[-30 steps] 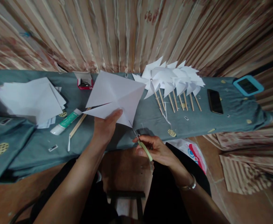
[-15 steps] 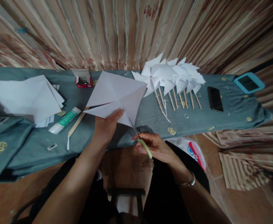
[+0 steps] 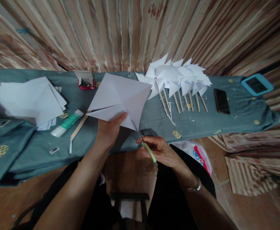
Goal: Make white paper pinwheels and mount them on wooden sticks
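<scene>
A square sheet of white paper [image 3: 120, 92], creased along its diagonals, is held above the table by my left hand [image 3: 109, 131], thumb on top and fingers beneath. One slit runs in from its left corner. My right hand [image 3: 157, 148] grips scissors [image 3: 149, 151] with light green handles. Their blades lie at the paper's near corner, pointing toward the middle. Just right of the sheet, several white paper pinwheels [image 3: 156, 76] on wooden sticks lie overlapping in a row.
A stack of white paper [image 3: 27, 99] lies at left, near a green-and-white tube [image 3: 67, 123] and wooden sticks [image 3: 79, 126]. Behind stands an open red box [image 3: 86, 83] of small metal pieces. To the right are a phone [image 3: 222, 101] and a blue-framed device [image 3: 257, 84]. A curtain [image 3: 120, 35] hangs behind the table.
The view has shifted very slightly. Both hands, the paper and the scissors keep practically the same positions.
</scene>
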The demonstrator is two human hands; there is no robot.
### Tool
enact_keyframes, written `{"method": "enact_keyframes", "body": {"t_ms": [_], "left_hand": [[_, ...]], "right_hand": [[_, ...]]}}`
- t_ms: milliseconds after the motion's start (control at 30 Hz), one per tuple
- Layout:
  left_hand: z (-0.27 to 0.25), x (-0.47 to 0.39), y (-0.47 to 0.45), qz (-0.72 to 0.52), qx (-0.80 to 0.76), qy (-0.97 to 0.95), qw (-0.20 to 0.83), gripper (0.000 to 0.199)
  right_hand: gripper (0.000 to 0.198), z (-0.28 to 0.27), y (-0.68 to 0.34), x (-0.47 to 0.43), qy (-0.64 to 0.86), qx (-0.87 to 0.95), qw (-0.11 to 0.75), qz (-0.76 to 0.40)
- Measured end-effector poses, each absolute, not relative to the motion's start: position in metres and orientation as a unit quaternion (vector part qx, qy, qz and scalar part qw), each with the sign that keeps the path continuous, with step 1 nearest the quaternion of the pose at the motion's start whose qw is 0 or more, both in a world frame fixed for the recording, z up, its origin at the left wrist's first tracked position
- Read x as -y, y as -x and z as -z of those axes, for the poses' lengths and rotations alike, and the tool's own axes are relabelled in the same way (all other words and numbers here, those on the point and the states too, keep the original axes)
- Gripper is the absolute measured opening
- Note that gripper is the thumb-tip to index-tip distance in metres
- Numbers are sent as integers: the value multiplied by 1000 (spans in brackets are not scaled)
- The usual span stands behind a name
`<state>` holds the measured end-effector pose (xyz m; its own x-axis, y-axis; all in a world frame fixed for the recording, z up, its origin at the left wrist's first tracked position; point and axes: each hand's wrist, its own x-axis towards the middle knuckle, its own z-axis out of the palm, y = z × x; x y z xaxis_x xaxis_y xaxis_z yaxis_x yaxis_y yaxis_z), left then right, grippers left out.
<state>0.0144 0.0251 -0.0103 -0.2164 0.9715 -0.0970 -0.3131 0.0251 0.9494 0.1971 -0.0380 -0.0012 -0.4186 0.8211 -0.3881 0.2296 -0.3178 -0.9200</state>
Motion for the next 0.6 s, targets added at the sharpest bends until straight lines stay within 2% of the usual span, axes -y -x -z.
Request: {"method": "enact_keyframes", "body": {"t_ms": [100, 333, 600], "left_hand": [[11, -25, -14, -619, -492, -357, 497, 29], [12, -25, -13, -610, -495, -352, 509, 34], [14, -26, -13, -620, -482, -351, 510, 31]], "right_hand": [[37, 1, -197, 38, 486, 536, 230, -651], [39, 0, -196, 38, 491, 535, 231, -648], [37, 2, -196, 39, 492, 537, 240, -642]]}}
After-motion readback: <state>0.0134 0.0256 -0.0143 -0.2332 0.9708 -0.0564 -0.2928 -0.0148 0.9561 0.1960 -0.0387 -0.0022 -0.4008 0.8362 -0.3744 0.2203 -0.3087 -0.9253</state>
